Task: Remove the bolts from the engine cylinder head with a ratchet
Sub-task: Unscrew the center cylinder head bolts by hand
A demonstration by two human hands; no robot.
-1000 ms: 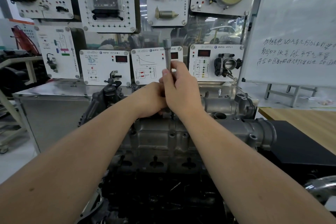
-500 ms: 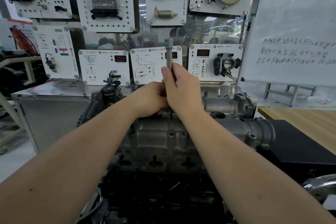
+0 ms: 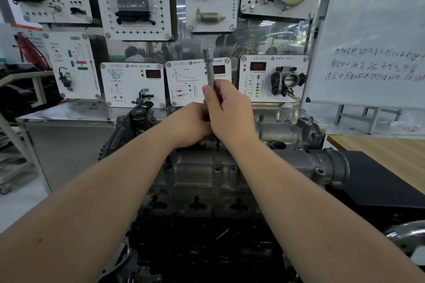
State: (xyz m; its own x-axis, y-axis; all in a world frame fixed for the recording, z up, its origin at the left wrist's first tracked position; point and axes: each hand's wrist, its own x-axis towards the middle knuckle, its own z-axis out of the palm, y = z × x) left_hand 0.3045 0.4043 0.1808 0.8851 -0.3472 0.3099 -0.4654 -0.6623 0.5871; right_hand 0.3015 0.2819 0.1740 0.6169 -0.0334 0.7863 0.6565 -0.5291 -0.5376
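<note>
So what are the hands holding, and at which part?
The right hand grips a metal rod at its lower part. The left hand is hidden behind it; cannot tell.

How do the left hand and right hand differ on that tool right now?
The right hand sits higher, fingers curled round the upright metal tool shaft; the left hand sits lower, at the shaft's base by the cylinder head. The right hand's thumb shows; the left hand's fingers are hidden, so its grip is unclear. Both meet at the shaft.
</note>
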